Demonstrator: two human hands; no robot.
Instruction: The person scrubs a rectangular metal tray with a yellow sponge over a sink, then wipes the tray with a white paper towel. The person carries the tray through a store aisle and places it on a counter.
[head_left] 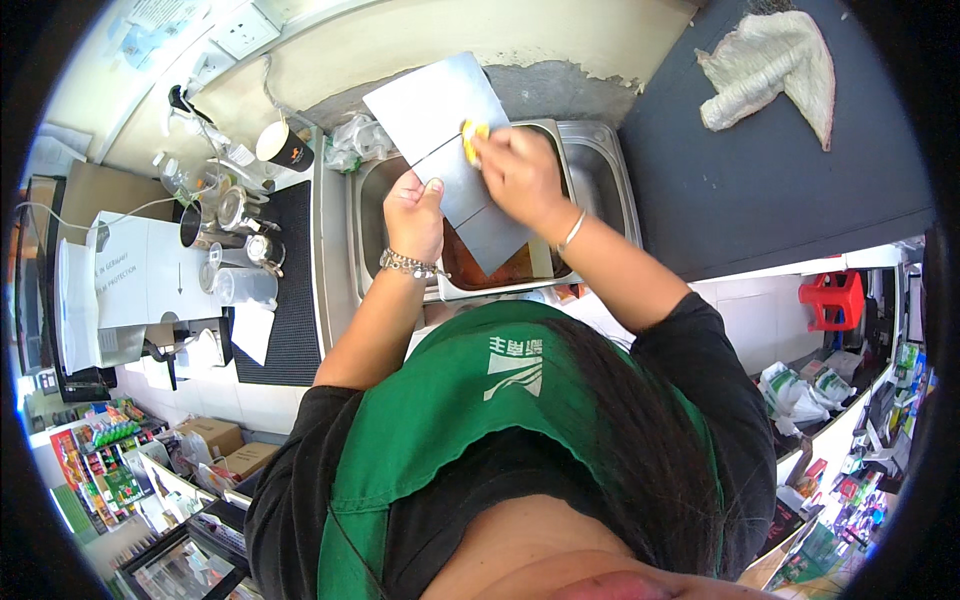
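Note:
Over the double-basin steel sink [628, 205], a flat silver metal panel [440, 100] is tilted, with two dark lines running across it. My left hand [414, 215] grips its left edge, thumb on the upper face. In my right hand [522, 172], slightly blurred, a yellow sponge [474, 141] is pinched against the panel near its right edge. Reddish-brown liquid or surface [505, 265] shows in the basin beneath. The panel and my arms hide part of the basins.
Left of the sink, a black ribbed mat [285, 290] bears steel cups and a clear plastic pitcher [246, 288]. A paper cup [284, 147] and a clear plastic bag [358, 140] stand near the wall. A pale cloth [775, 75] lies on the dark counter [760, 200] at right.

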